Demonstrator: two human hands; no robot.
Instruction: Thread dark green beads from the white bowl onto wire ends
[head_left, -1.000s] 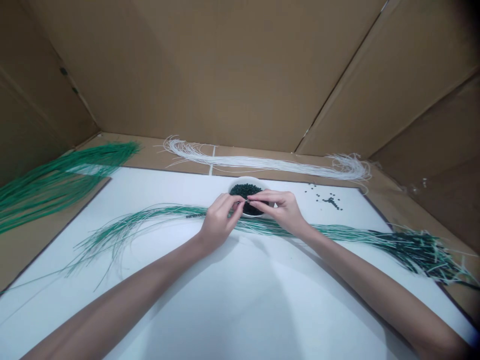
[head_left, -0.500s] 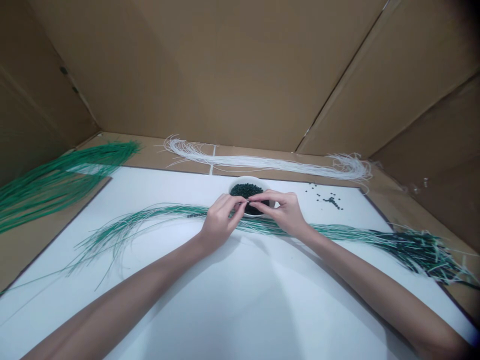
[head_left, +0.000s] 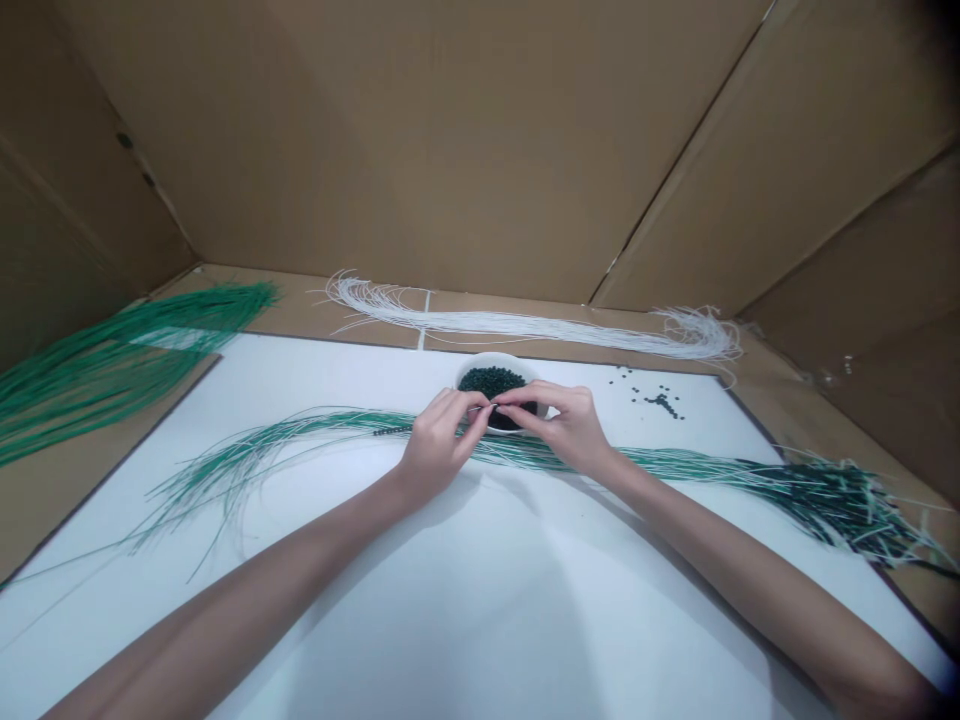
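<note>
From where I stand, the left hand [head_left: 435, 440] pinches a thin strand [head_left: 493, 405], and the right hand's [head_left: 568, 420] thumb and finger press together at its end, on something too tiny to make out. Beneath both fingertips sits a white bowl [head_left: 482, 359] of dark green beads [head_left: 491, 380]. A beaded row [head_left: 390, 431] shows left of the left hand; a green-and-white strand bundle [head_left: 675, 465] runs beneath both hands; loose beads [head_left: 664, 402] lie beyond the right.
</note>
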